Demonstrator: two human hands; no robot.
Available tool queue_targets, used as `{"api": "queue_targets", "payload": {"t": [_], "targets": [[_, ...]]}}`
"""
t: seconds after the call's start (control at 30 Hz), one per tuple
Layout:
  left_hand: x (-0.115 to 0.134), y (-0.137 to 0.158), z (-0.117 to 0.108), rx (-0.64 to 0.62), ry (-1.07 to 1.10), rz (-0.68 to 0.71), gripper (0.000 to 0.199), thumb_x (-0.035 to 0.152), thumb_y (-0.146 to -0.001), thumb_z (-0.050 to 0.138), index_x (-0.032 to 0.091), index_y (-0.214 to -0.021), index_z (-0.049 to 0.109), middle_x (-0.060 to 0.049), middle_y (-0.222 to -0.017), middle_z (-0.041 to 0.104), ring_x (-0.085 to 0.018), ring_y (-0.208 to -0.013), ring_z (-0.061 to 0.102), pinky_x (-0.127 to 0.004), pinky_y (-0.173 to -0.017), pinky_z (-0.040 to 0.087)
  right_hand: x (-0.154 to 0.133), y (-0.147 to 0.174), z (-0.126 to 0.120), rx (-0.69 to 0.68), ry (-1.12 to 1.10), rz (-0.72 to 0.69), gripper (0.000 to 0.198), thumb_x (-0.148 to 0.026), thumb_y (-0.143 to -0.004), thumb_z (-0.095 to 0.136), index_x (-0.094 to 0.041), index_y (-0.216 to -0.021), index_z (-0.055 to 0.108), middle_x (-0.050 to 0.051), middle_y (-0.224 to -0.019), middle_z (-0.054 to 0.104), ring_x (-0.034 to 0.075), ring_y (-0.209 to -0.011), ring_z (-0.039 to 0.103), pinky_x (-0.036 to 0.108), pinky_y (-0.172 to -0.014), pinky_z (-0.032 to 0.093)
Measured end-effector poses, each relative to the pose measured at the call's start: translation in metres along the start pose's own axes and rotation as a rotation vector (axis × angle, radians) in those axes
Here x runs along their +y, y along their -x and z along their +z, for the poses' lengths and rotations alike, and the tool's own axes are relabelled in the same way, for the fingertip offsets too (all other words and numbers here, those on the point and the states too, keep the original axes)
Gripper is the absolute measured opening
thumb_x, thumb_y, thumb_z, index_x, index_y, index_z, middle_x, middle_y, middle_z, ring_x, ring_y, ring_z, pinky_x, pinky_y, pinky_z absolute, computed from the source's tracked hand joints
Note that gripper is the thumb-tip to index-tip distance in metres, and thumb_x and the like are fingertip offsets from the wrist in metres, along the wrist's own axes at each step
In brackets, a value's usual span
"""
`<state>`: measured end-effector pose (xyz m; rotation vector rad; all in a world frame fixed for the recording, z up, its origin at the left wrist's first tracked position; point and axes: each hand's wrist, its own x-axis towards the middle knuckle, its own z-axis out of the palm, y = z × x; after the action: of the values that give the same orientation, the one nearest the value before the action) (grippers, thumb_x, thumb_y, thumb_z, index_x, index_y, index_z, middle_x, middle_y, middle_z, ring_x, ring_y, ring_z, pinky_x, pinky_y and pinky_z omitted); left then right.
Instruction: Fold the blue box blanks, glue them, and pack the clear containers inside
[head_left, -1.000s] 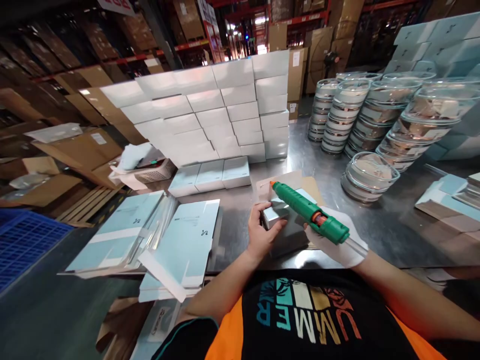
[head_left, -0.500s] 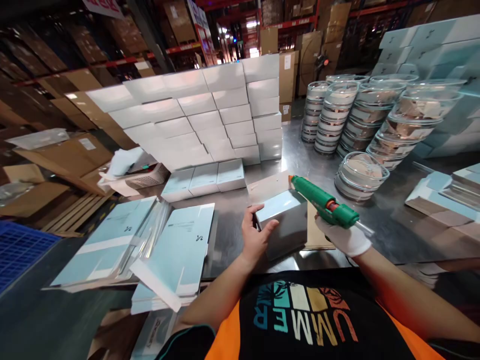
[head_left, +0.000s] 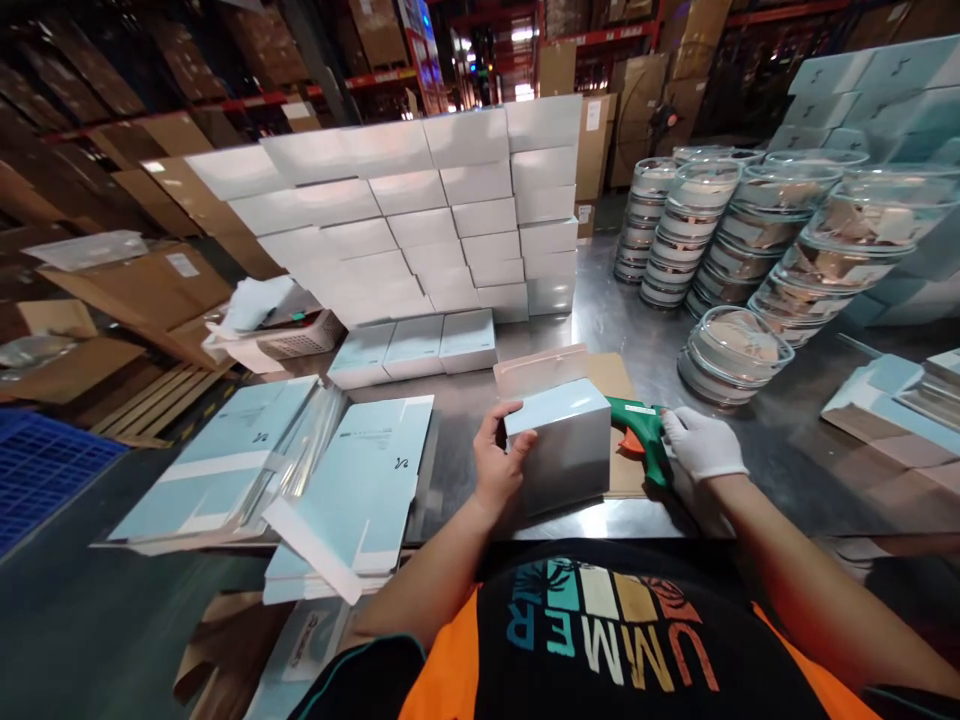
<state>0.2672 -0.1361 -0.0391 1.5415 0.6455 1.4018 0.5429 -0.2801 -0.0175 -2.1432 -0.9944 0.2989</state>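
Note:
In the head view my bare left hand [head_left: 499, 462] grips the left end of a light blue and white box [head_left: 566, 450], fingers behind and thumb on the near side. The box stands on the metal table with a flap [head_left: 540, 370] raised at its far side. Just right of it a green glue gun [head_left: 637, 430] with an orange trigger lies on a brown cardboard sheet [head_left: 611, 375], its nozzle end hidden behind the box. My white-gloved right hand [head_left: 703, 443] is at the rear of the glue gun, fingers extended and not wrapped around the handle.
Flat blue box blanks [head_left: 382, 470] lie at the left. Behind stands a wall of white boxes [head_left: 405, 200], with small closed boxes [head_left: 412, 350] in front. Stacked clear round containers [head_left: 731, 350] occupy the right, near more blanks [head_left: 892, 400]. A blue crate [head_left: 52, 490] sits far left.
The glue gun has gone from my right hand's grip above the box down to the cardboard, and its handle is let go. My left hand keeps the box.

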Motion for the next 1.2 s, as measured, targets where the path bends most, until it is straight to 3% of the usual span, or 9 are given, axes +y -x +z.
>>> {"api": "queue_targets", "payload": {"t": [0.13,0.2,0.37,0.5,0.6,0.73,0.93,1.1,1.2], "targets": [[0.003,0.001,-0.002,-0.057,-0.003,0.057,0.069,0.081,-0.076,0.083,0.020,-0.108,0.078,-0.008,-0.100,0.075,-0.024,-0.091,0.071,-0.033,-0.082,0.055,-0.041,0.008,0.021,-0.068,-0.262,-0.117,0.057,-0.069,-0.098,0.056,-0.025,-0.130,0.071,0.011,-0.130,0.079,0.030,-0.117,0.075,0.043,-0.101,0.061],[0.004,0.002,-0.003,-0.078,0.000,0.074,0.068,0.080,-0.075,0.085,0.020,-0.106,0.079,-0.007,-0.097,0.074,-0.022,-0.085,0.069,-0.031,-0.077,0.054,-0.064,0.011,0.037,-0.148,-0.444,-0.197,0.055,-0.057,-0.093,0.064,-0.025,-0.138,0.067,0.010,-0.133,0.077,0.029,-0.119,0.072,0.044,-0.106,0.059],[0.000,0.002,-0.011,-0.119,0.055,0.071,0.065,0.074,-0.074,0.090,0.019,-0.107,0.080,-0.007,-0.098,0.075,-0.022,-0.088,0.071,-0.031,-0.079,0.055,-0.091,0.012,0.056,-0.213,-0.607,-0.292,0.043,-0.034,-0.084,0.063,-0.023,-0.125,0.069,0.007,-0.118,0.077,0.028,-0.118,0.069,0.044,-0.111,0.055],[-0.005,0.000,-0.016,-0.140,0.057,0.121,0.061,0.068,-0.072,0.094,0.019,-0.105,0.080,-0.012,-0.113,0.076,-0.028,-0.106,0.075,-0.036,-0.092,0.058,-0.081,0.008,0.050,-0.227,-0.635,-0.375,0.040,-0.046,-0.089,0.072,-0.024,-0.122,0.066,0.008,-0.123,0.076,0.029,-0.122,0.069,0.046,-0.112,0.054],[-0.009,-0.002,-0.016,-0.087,0.097,0.172,0.058,0.064,-0.070,0.098,0.021,-0.098,0.070,-0.013,-0.124,0.074,-0.030,-0.123,0.073,-0.041,-0.106,0.056,-0.067,0.003,0.041,-0.259,-0.591,-0.556,0.064,-0.060,-0.077,0.091,-0.024,-0.124,0.065,0.013,-0.138,0.072,0.034,-0.133,0.067,0.051,-0.118,0.052],[-0.003,-0.010,-0.017,-0.126,0.189,0.241,0.063,0.062,-0.070,0.099,0.025,-0.097,0.056,-0.006,-0.109,0.075,-0.028,-0.115,0.078,-0.048,-0.106,0.058,-0.054,0.006,0.032,-0.297,-0.496,-0.723,0.061,-0.061,-0.075,0.096,-0.026,-0.117,0.068,0.018,-0.158,0.059,0.036,-0.147,0.060,0.057,-0.123,0.049],[0.021,-0.025,-0.034,-0.544,-0.127,0.316,0.054,0.079,-0.091,0.069,0.029,-0.104,0.085,-0.013,-0.118,0.082,-0.036,-0.138,0.067,-0.063,-0.121,0.049,-0.062,0.021,0.025,-0.415,-0.400,-0.711,0.026,-0.056,-0.098,0.075,-0.033,-0.108,0.083,0.008,-0.165,0.058,0.033,-0.155,0.053,0.057,-0.130,0.042],[0.023,-0.027,-0.036,-0.563,-0.138,0.428,0.044,0.067,-0.102,0.063,0.030,-0.111,0.086,-0.011,-0.120,0.085,-0.033,-0.140,0.067,-0.064,-0.121,0.050,-0.064,0.018,0.029,-0.403,-0.422,-0.803,0.019,-0.044,-0.104,0.068,-0.036,-0.109,0.085,0.008,-0.151,0.069,0.029,-0.145,0.063,0.053,-0.125,0.048],[0.020,-0.029,-0.035,-0.550,-0.121,0.453,0.041,0.064,-0.099,0.070,0.030,-0.114,0.086,-0.012,-0.122,0.084,-0.035,-0.141,0.067,-0.064,-0.120,0.051,-0.053,0.020,0.039,-0.346,-0.404,-0.684,0.034,-0.044,-0.094,0.078,-0.033,-0.126,0.078,0.009,-0.161,0.061,0.032,-0.151,0.058,0.055,-0.130,0.041]]}}
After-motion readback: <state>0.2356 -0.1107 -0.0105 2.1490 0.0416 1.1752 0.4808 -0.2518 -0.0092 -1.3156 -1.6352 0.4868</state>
